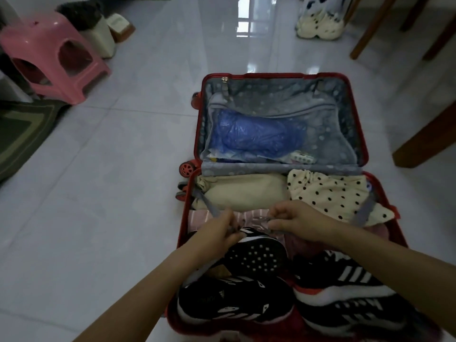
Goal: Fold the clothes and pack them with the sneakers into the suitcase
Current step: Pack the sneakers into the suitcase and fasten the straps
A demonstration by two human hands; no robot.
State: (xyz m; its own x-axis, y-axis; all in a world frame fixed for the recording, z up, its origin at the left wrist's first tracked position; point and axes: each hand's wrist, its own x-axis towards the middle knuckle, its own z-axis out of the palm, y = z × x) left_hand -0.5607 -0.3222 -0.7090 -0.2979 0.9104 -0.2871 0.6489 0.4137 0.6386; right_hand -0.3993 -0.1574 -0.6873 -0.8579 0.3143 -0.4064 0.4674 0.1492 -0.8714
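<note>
A red suitcase (276,75) lies wide open on the floor. Its near half holds a folded beige garment (244,191), a cream polka-dot garment (330,193), a pink striped garment (199,218) and black sneakers (237,304) with white stripes (345,287). Grey packing straps (207,206) cross this half from the left and from the right (365,211). My left hand (217,233) is shut on the left strap's end. My right hand (298,222) is shut on the right strap's end. Both hands meet over the middle, above a sneaker sole (259,257).
The lid half (345,134) has a grey dotted lining with a blue plastic bag (256,137) behind its divider. A pink stool (54,55) and a dark mat (22,129) sit at the left. Wooden furniture legs (424,141) stand at the right, cream shoes (320,28) beyond.
</note>
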